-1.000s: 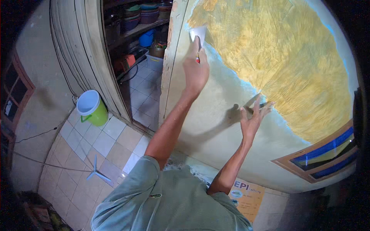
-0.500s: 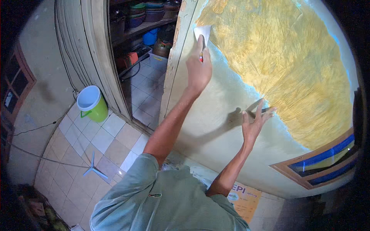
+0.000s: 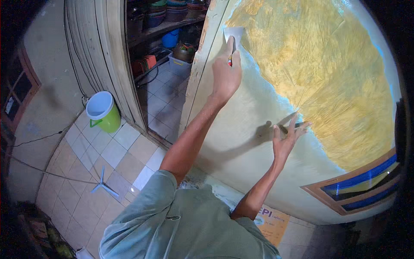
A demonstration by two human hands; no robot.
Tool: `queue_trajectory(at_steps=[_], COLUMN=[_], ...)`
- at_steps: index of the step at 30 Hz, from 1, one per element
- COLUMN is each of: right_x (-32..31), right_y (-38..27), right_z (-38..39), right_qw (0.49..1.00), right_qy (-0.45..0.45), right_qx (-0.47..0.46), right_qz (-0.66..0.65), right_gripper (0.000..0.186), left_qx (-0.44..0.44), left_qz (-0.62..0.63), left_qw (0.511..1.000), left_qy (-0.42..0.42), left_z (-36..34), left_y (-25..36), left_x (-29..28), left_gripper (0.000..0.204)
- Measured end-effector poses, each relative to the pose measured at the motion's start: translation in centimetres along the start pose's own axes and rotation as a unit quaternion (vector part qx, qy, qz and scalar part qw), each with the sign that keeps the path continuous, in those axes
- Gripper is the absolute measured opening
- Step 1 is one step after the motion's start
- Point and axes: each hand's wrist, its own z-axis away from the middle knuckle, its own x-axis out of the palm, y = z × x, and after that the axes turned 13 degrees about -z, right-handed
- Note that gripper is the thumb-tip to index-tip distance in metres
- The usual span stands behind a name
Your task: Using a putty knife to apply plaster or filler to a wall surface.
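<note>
My left hand [image 3: 226, 77] is wrapped around the handle of a putty knife [image 3: 234, 33], index finger stretched along it toward the blade. The wide pale blade lies at the wall [image 3: 233, 112], by the upper left border of a large wrinkled golden-yellow patch [image 3: 302, 64]. A bright bluish-white band edges that patch. Lower and to the right, my right hand [image 3: 284, 142] has its fingers spread, the tips at or close to the patch's lower border. It holds nothing that I can see, and its shadow falls on the wall to the left.
A doorway with a wooden frame [image 3: 118, 52] stands left of the wall, stacked basins [image 3: 177, 11] inside. On the tiled floor are a green-and-white bucket [image 3: 103, 113] and a blue three-bladed piece [image 3: 102, 184]. A wood-framed window [image 3: 353, 183] sits lower right, an orange poster [image 3: 272, 226] below.
The whole view has shifted slightly. The putty knife still lies by the patch's upper left border, its blade turned a little. My right hand keeps about the same place.
</note>
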Motion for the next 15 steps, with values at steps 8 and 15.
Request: queue_trajectory(at_steps=[8,15], right_x=[-0.3,-0.3], right_y=[-0.5,0.4], right_z=[0.8,0.6], right_qw=[1.0,0.999], right_qy=[0.001,0.004], right_qx=[0.011,-0.034], right_qz=[-0.008,-0.007], right_gripper=[0.093,0.087], left_qx=[0.03,0.014], left_qz=[0.083,0.075], left_qw=[0.995,0.997], left_qy=[-0.041,0.004], left_z=[6.6,1.6], left_y=[-1.2,0.6], left_x=[1.0,-0.6], left_gripper=[0.05,0.048])
